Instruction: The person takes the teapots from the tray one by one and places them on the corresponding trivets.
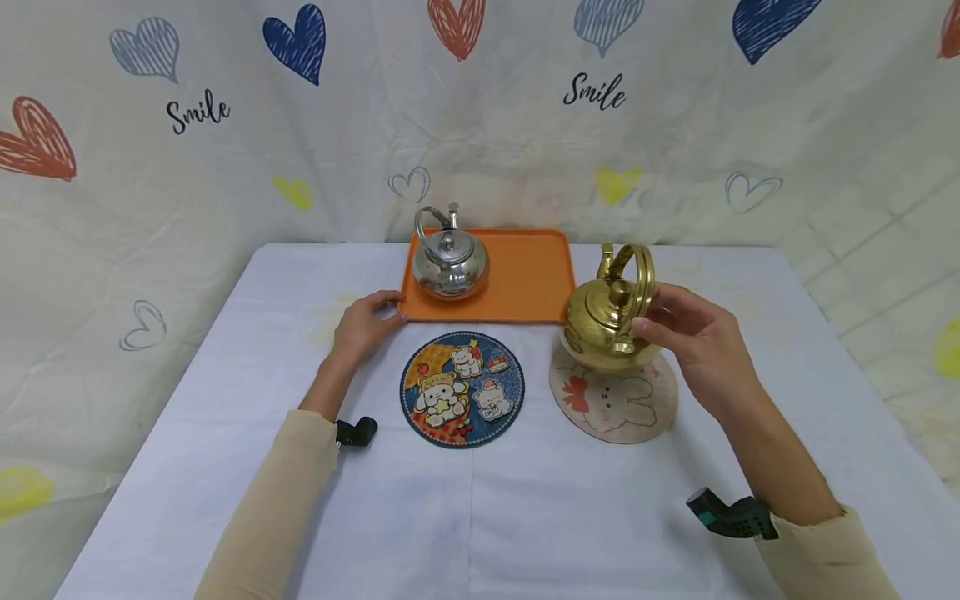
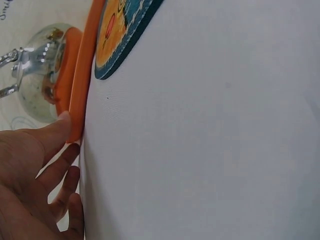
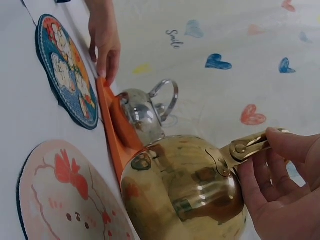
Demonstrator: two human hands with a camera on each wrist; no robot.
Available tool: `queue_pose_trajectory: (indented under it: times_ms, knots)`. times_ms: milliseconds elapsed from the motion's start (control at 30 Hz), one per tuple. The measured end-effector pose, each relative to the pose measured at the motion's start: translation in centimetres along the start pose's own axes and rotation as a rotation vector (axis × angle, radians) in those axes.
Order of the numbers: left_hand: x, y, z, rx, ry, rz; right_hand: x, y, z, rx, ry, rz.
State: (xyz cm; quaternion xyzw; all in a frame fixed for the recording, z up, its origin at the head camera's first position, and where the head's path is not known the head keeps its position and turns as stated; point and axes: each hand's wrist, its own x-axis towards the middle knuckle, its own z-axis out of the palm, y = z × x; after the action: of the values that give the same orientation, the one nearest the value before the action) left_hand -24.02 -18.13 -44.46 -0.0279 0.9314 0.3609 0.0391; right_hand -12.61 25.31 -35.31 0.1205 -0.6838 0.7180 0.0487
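Observation:
My right hand grips the handle of a shiny gold teapot, thumb and fingers around it. In the head view the teapot overlaps the far part of a round pink bunny mat and the tray's near right corner; it looks lifted. My left hand pinches the near left corner of an orange tray, with the thumb on the rim and the index finger below. A silver teapot stands on the tray's left part. In the right wrist view the gold teapot partly covers the tray.
A round blue and orange mat with cartoon animals lies in front of the tray, left of the pink mat. White cloth covers the table. Behind the table hangs a curtain printed with hearts.

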Motion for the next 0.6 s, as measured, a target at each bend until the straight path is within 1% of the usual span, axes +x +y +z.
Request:
queue_pose_trajectory:
  times_ms: [167,367,600]
  knots:
    - [0.1,0.0,0.0,0.004,0.002,0.004,-0.3,0.1,-0.2,-0.004,0.005,0.006]
    - [0.1,0.0,0.1,0.010,-0.004,-0.007,-0.8,0.3,-0.5,-0.020,0.007,0.024]
    - [0.1,0.0,0.0,0.011,-0.005,-0.010,-1.3,0.5,-0.7,0.000,0.008,0.037]
